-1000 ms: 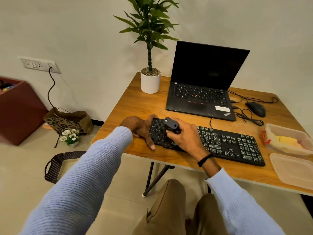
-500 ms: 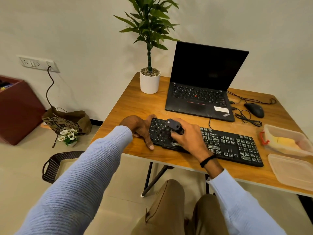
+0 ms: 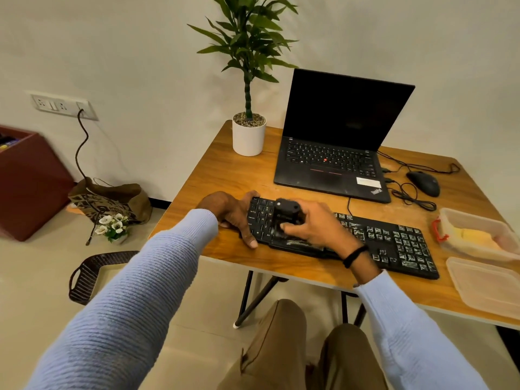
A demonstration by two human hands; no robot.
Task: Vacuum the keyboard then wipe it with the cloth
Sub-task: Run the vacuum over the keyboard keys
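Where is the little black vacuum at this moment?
In the head view, the vacuum sits on the left part of the keyboard, gripped by the right hand, beside the left hand.

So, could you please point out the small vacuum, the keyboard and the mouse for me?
small vacuum [image 3: 286, 209]: head view, on its dark top housing.
keyboard [image 3: 399, 243]: head view, on its right-hand keys.
mouse [image 3: 424, 182]: head view, on its rounded black back.

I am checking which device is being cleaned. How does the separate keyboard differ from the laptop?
The keyboard lies near the table's front edge; the laptop stands open behind it. The left hand holds the keyboard's end; the laptop is untouched. White specks cover the keyboard's right keys; the laptop's look cleaner. Both are black.
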